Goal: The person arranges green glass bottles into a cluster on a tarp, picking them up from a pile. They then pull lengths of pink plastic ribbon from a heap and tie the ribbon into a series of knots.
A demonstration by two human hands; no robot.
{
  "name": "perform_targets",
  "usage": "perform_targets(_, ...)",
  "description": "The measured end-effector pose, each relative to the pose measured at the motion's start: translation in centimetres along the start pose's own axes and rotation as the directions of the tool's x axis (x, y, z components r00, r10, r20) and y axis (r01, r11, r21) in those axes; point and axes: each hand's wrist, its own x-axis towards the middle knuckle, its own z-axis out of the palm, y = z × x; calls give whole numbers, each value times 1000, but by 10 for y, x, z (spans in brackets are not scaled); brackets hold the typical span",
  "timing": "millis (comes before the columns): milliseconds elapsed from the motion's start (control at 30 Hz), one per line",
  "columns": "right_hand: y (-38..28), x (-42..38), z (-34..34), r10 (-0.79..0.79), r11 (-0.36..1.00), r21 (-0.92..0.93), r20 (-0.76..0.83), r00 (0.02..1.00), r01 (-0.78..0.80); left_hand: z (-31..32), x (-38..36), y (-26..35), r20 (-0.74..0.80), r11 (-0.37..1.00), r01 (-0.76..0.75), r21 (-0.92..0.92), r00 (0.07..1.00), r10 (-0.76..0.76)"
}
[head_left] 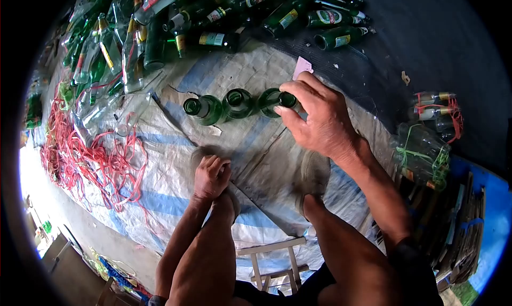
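Bottles (238,104), three green ones, stand upright in a row on the tarp (176,188), the right hand (317,119) gripping the rightmost one's neck, which wants a straight, steady hold so its neighbours stay upright, while the left hand (211,175) rests curled and empty on the near foot.

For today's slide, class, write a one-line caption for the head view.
Right hand grips one of three upright green bottles on a woven tarp; left hand rests closed.
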Motion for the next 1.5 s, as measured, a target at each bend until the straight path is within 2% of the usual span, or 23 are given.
perform_targets(367,0,3,1,-24,1000,12,-2,1000,24,2,4,1,-25,1000,-13,-11,1000,13)
perform_targets(467,-2,4,1,18,999,26,4,1000,-19,-1,4,0,18,1000,10,-6,1000,-10)
perform_targets(667,-1,5,0,80,994,71,81,993,-86,1,4,-3,-4,1000,4,-9,1000,-4)
perform_targets(700,-2,7,-2,126,988,78,114,985,-136,1,4,-2,-12,1000,1,-13,1000,-1)
perform_targets(800,10,6,-6,80,974,200,140,987,-107,1,7,-1,-14,1000,2,-19,1000,-2)
perform_targets(900,21,4,-12,195,894,362,213,957,-263,2,4,-3,0,1000,11,-11,1000,-11)
perform_targets(933,34,4,-6,225,860,432,156,962,-271,3,4,-4,-1,1000,7,-12,1000,-7)
perform_targets(967,43,6,-10,329,819,434,179,927,-375,3,4,-5,-1,1000,4,-12,1000,-4)
perform_targets(1000,61,6,-7,446,719,514,174,878,-468,2,5,-4,6,1000,6,-6,1000,-6)
perform_targets(1067,102,14,1,627,632,539,66,777,-556,4,6,-4,0,1000,-2,-5,1000,2)
perform_targets(1133,156,16,11,851,319,695,90,518,-645,4,6,-5,1,1000,-3,-4,1000,3)
perform_targets(1167,181,19,15,912,233,709,79,403,-666,4,6,-6,6,1000,-4,-3,1000,4)
perform_targets(1233,235,24,20,952,175,653,79,295,-737,5,6,-7,18,1000,-1,-1,1000,1)
perform_targets(1300,268,32,25,985,57,673,83,152,-738,4,6,-8,27,1000,1,-22,1000,-1)
perform_targets(1500,289,63,34,992,-17,690,105,76,-723,4,11,-8,16,1000,2,-26,1000,-2)
